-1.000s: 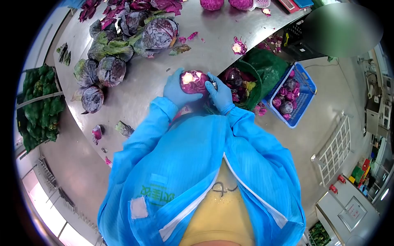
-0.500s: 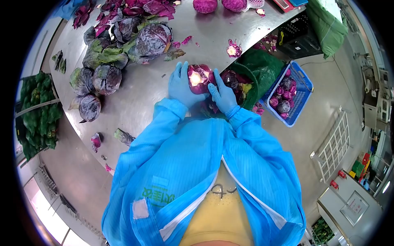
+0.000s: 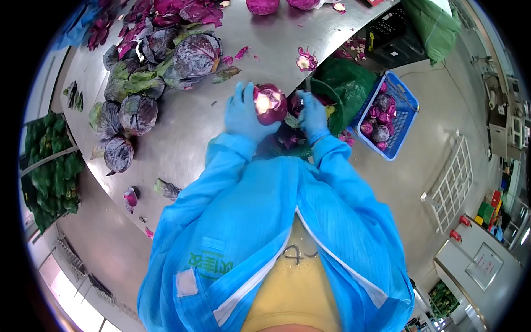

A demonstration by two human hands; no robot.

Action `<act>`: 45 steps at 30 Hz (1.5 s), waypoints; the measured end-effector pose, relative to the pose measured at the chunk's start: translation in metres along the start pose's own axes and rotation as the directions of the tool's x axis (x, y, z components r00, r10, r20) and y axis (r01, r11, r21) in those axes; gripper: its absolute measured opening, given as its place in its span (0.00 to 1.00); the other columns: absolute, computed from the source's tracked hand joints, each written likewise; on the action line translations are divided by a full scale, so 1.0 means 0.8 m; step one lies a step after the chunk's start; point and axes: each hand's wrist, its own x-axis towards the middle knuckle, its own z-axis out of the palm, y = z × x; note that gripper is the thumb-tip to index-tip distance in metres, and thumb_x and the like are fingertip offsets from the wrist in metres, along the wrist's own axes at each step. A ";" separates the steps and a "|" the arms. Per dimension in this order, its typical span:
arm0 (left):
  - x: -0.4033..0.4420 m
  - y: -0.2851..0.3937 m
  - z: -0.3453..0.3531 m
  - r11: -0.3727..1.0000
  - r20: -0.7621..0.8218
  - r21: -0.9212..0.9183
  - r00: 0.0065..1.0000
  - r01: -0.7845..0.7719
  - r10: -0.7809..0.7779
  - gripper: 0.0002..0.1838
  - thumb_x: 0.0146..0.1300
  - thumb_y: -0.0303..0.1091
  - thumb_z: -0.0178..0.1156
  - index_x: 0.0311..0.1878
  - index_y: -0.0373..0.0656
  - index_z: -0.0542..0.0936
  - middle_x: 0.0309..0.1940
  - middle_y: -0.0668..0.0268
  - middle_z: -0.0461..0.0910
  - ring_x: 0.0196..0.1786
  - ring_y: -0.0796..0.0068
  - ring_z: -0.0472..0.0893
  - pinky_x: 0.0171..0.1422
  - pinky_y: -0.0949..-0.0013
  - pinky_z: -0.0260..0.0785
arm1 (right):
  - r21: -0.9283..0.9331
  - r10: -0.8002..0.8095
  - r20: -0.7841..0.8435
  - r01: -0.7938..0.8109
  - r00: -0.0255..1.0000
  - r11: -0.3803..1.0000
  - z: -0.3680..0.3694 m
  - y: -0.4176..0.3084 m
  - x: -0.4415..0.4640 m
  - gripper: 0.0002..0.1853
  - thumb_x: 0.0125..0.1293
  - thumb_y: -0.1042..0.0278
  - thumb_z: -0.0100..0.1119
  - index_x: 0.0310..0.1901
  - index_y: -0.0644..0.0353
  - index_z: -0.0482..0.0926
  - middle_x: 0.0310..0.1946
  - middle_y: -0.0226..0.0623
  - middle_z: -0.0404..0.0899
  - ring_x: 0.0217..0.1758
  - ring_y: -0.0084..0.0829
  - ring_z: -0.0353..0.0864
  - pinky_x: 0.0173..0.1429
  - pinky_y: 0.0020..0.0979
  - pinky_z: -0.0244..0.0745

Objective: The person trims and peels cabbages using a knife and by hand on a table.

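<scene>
My left hand [image 3: 246, 114] is wrapped around the left side of a red cabbage [image 3: 270, 103], whose pale cut stem end faces up. Just right of the cabbage and apart from it is my right hand [image 3: 314, 115], its fingers curled and slightly blurred. A narrow grey strip [image 3: 308, 84] shows above those fingers; I cannot make out what it is. Beneath the hands, at the table edge, an open green mesh sack [image 3: 326, 91] holds dark purple leaves. A trimmed purple piece with a pale core [image 3: 306, 60] lies on the table beyond.
Untrimmed cabbages [image 3: 138, 114] and loose purple leaves [image 3: 193, 14] cover the left and far parts of the steel table [image 3: 188, 127]. Peeled cabbages [image 3: 263, 5] sit at the far edge. Right of the table stand a blue basket [image 3: 406, 119] of red cabbages and a black crate [image 3: 395, 41].
My right hand has let go of the cabbage and moved right and down, its fingers curling. My left hand still holds the cabbage. The view has shifted slightly.
</scene>
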 end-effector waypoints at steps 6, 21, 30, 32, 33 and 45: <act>-0.009 -0.013 -0.001 1.000 -0.058 -0.023 0.998 -0.008 0.007 0.57 0.27 0.56 0.73 0.64 0.41 0.61 0.62 0.46 0.62 0.61 0.49 0.67 0.63 0.54 0.61 | -0.242 -0.243 -0.001 0.235 0.970 0.941 0.005 -0.014 -0.020 0.28 0.66 0.39 0.46 0.58 0.51 0.73 0.40 0.50 0.80 0.43 0.42 0.81 0.48 0.37 0.73; 0.007 0.009 0.000 0.998 -0.003 0.065 1.000 -0.016 0.016 0.58 0.29 0.58 0.72 0.65 0.41 0.60 0.63 0.45 0.61 0.59 0.48 0.68 0.64 0.55 0.60 | -0.681 -0.067 0.111 0.125 0.992 0.722 0.026 -0.062 -0.044 0.31 0.66 0.35 0.37 0.66 0.42 0.60 0.39 0.50 0.80 0.42 0.51 0.80 0.44 0.48 0.74; 0.029 0.020 -0.008 0.994 0.080 0.086 0.994 0.063 -0.069 0.59 0.29 0.60 0.72 0.66 0.42 0.59 0.64 0.45 0.60 0.61 0.49 0.68 0.64 0.58 0.63 | -0.361 -0.149 -0.019 0.133 0.989 0.923 0.034 -0.039 -0.005 0.28 0.64 0.36 0.44 0.59 0.44 0.72 0.49 0.48 0.77 0.52 0.46 0.77 0.56 0.40 0.70; 0.034 0.020 -0.006 0.994 0.075 0.102 0.996 0.048 -0.056 0.59 0.29 0.60 0.72 0.67 0.43 0.59 0.64 0.45 0.60 0.61 0.49 0.68 0.63 0.59 0.64 | -0.364 -0.160 -0.047 0.132 0.986 0.922 0.033 -0.040 0.004 0.28 0.64 0.38 0.46 0.58 0.47 0.73 0.49 0.46 0.78 0.47 0.42 0.80 0.53 0.36 0.72; 0.035 0.022 -0.006 0.992 0.084 0.114 0.994 0.060 -0.070 0.58 0.29 0.59 0.72 0.66 0.44 0.60 0.63 0.47 0.60 0.60 0.50 0.69 0.63 0.59 0.63 | -0.295 -0.065 -0.004 0.061 0.998 0.953 0.031 -0.041 0.007 0.28 0.64 0.39 0.47 0.58 0.49 0.73 0.47 0.46 0.79 0.43 0.40 0.81 0.50 0.34 0.73; 0.009 -0.022 0.016 0.992 -0.093 -0.122 0.995 -0.036 0.025 0.57 0.29 0.60 0.72 0.66 0.48 0.60 0.64 0.49 0.61 0.64 0.49 0.65 0.65 0.53 0.60 | -0.007 0.044 -0.115 -0.045 0.992 0.999 -0.013 -0.024 0.007 0.25 0.64 0.41 0.49 0.53 0.51 0.76 0.18 0.31 0.72 0.16 0.22 0.68 0.21 0.26 0.64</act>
